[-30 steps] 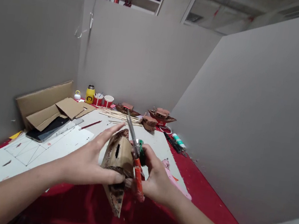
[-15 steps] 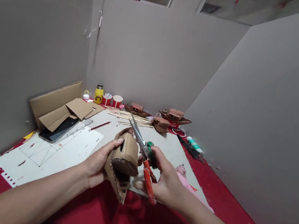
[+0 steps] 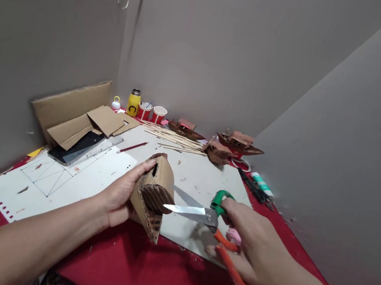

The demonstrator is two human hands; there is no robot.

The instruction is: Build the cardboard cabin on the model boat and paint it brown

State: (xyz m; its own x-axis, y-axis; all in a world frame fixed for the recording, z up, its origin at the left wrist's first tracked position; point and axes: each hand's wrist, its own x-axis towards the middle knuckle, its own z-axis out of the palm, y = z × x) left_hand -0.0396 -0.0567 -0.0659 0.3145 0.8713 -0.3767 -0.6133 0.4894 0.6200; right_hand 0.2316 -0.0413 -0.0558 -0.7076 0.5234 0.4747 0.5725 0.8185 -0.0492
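My left hand [image 3: 120, 196] grips a cardboard boat model [image 3: 161, 176] by its left side, thumb on top near a dark slot in the curved roof. The model is tilted, its corrugated pointed end facing down toward me. In my right hand [image 3: 250, 243] are scissors [image 3: 212, 218] with one green and one orange handle. Their blades point left, and the tip is at or just in front of the open end under the roof; whether it touches cannot be told.
Cardboard pieces [image 3: 72, 109], a phone [image 3: 76, 147] and a drawn sheet [image 3: 75, 182] lie left. Behind are a yellow bottle [image 3: 133, 103], red cups [image 3: 159, 115], thin sticks [image 3: 173, 137] and brown boat models [image 3: 239, 143]. A green-white tube [image 3: 261, 184] lies right.
My right hand has moved right with the scissors, whose blades have swung from pointing up and away to pointing left. The model has shifted slightly left, and the view has tilted down.
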